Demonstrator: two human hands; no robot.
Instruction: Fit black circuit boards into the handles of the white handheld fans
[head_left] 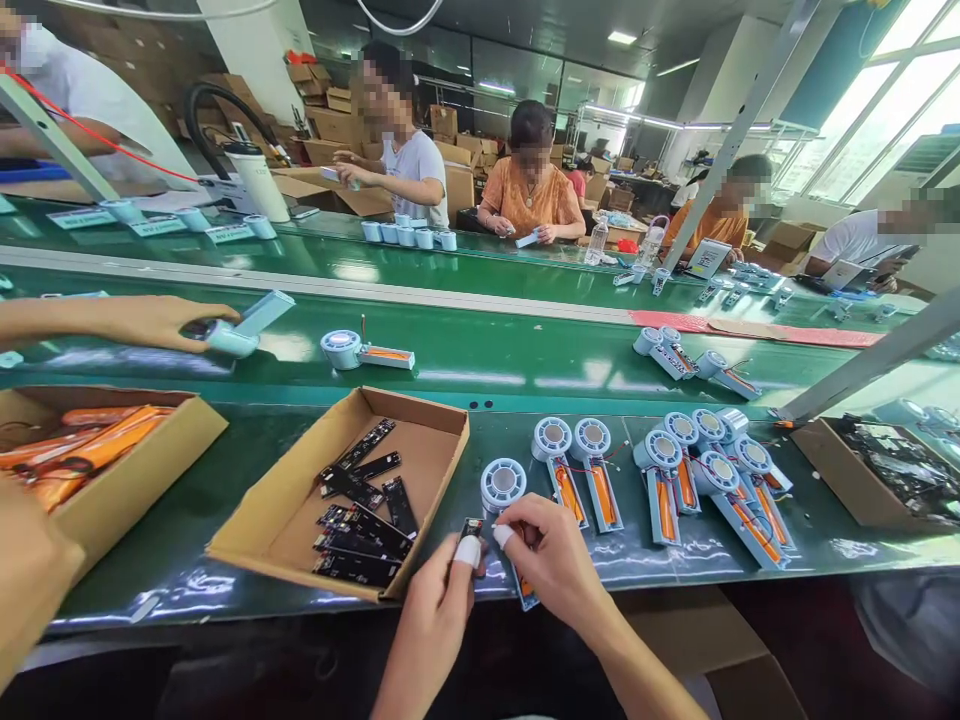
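- Left of the left fingers, an open carton (255, 520) holds about eight black boards (401, 505); farther left, a second carton (150, 475) holds orange packs (105, 445).
- Left hand (439, 595): thumb and fingers pinch one small board (472, 526).
- Right hand (555, 550): fingertips drawn together over one blue housing (503, 482); grip unclear.
- Two housings beyond, rightward.
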